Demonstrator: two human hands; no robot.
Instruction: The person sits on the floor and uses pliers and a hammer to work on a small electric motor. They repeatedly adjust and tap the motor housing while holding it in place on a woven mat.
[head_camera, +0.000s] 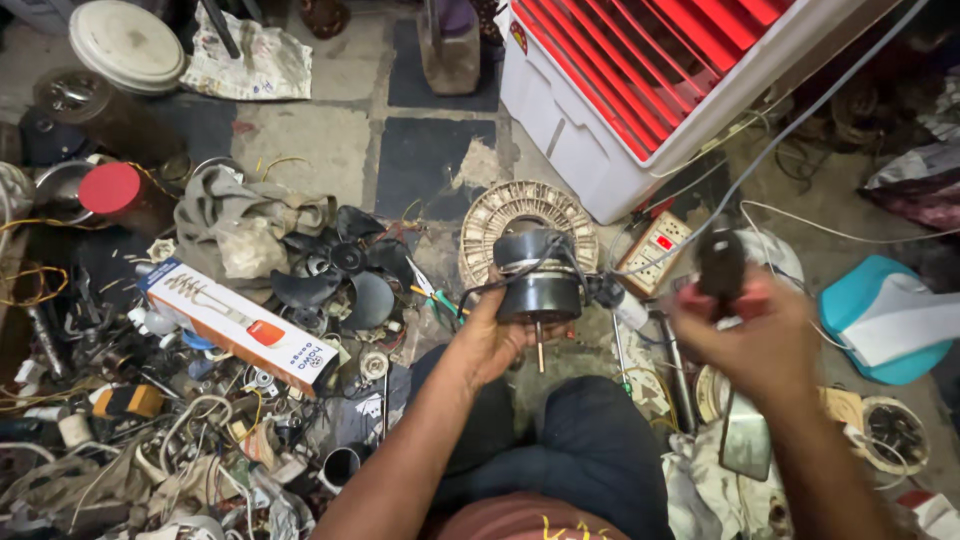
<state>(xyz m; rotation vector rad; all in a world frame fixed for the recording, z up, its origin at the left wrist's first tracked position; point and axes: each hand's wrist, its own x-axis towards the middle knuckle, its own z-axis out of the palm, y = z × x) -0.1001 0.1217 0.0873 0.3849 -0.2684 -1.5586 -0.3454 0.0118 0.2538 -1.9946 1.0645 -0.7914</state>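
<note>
Black motor (538, 283) upright, shaft down; red-handled pliers (722, 272) raised.

Around the black fan motor (540, 280): behind it a cream ribbed ring (520, 215); beyond that a white cooler (640, 100) with red slats; to its left black fan blades (345, 275) and a white-and-orange box (235, 325); farther left a red lid (110, 188); far right a turquoise-and-white appliance (885, 315)
</note>
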